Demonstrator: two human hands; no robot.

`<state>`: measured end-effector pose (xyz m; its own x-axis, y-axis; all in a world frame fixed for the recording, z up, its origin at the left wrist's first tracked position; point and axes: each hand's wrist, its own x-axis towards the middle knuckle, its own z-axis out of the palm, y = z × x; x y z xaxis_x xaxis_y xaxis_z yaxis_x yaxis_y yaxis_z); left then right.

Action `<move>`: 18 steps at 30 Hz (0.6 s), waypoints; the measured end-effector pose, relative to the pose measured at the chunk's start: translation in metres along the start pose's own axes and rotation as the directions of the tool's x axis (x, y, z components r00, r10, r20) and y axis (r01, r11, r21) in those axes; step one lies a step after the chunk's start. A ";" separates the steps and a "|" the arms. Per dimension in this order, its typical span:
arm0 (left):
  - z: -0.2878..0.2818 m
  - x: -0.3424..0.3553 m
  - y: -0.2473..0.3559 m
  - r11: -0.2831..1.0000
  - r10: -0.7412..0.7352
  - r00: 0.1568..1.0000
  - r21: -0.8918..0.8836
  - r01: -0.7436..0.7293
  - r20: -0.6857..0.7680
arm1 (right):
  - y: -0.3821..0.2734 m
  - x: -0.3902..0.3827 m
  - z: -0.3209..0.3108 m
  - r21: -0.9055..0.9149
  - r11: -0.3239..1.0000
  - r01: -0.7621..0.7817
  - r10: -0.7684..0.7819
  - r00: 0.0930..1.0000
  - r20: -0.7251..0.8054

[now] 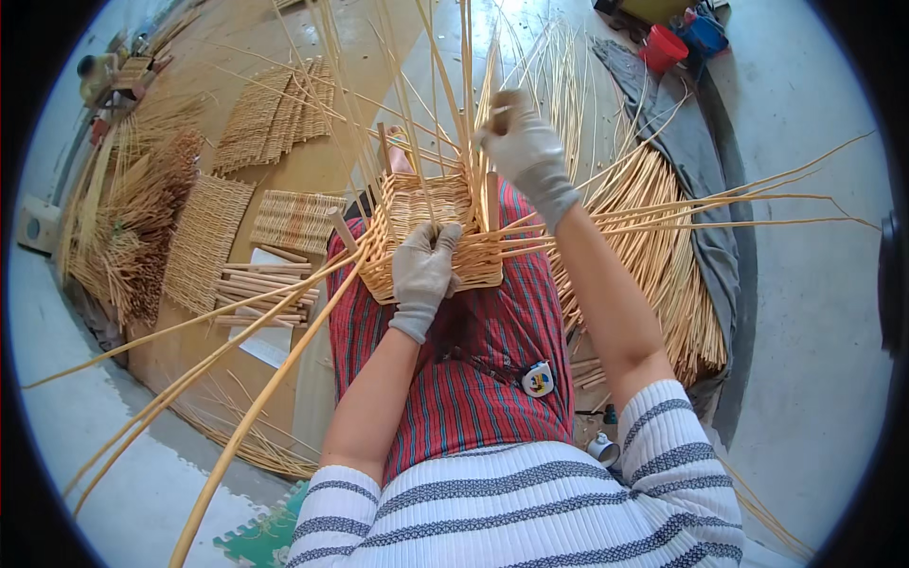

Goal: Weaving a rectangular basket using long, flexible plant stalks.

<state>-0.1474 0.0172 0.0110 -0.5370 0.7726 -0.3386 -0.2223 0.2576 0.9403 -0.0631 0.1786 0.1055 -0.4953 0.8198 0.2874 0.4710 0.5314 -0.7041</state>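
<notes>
On my lap, over a red checked cloth, rests a partly woven wicker basket (428,201) with long loose rods standing up and fanning out from its sides. My left hand (423,270), in a pale work glove, is closed on the basket's near wall, thumb and fingers pinching at the weave. My right hand (528,156), gloved too, is raised above the basket's right corner. Its fingers are curled, and their brownish tips are blurred; I cannot make out what they hold. Round wooden pegs (492,201) stand at the basket's corners.
A large bundle of peeled rods (653,256) lies right on a grey cloth (677,142). Woven panels (208,241), cut wooden sticks (270,292) and a darker rod pile (133,227) lie left. A tape measure (537,380) sits on my lap. A red bucket (664,47) stands far right.
</notes>
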 end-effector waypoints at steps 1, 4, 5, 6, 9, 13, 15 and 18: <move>-0.002 0.001 0.002 0.999 -0.039 0.999 -0.021 0.040 0.031 | 0.006 0.006 -0.010 -0.246 0.966 -0.077 0.082 0.997 0.010; -0.009 -0.002 0.010 0.995 -0.097 0.990 -0.015 0.099 0.098 | 0.021 -0.002 -0.050 -0.634 0.758 -0.153 0.273 0.957 0.094; -0.011 -0.004 0.014 0.927 0.337 0.940 0.187 -0.324 -0.044 | 0.023 -0.008 -0.063 -0.732 0.680 -0.032 0.240 0.954 0.181; -0.010 -0.005 0.017 0.650 0.706 0.708 0.420 -0.634 -0.024 | 0.027 -0.011 -0.077 -0.784 0.610 0.117 0.202 0.933 0.296; -0.004 -0.008 0.028 0.164 0.828 0.495 0.732 -0.661 0.262 | 0.046 -0.019 -0.106 -0.446 0.790 0.421 -0.382 0.907 0.179; 0.005 -0.003 0.025 0.411 0.093 0.926 0.833 -0.369 0.365 | 0.088 -0.033 -0.099 -0.567 0.792 0.226 0.121 0.852 0.509; -0.001 -0.007 0.010 0.242 0.592 0.635 0.642 -0.727 0.496 | 0.098 -0.043 -0.091 -0.655 0.730 0.193 0.195 0.860 0.471; -0.032 -0.028 -0.025 0.315 0.802 0.538 0.583 -0.749 0.258 | 0.073 -0.055 -0.080 -0.323 0.904 0.281 -0.304 0.952 -0.025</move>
<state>-0.1528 -0.0293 -0.0037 -0.2570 0.7724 0.5807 0.8069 -0.1592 0.5689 0.0572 0.1889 0.0904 -0.5970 0.6242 0.5040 0.5224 0.7792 -0.3462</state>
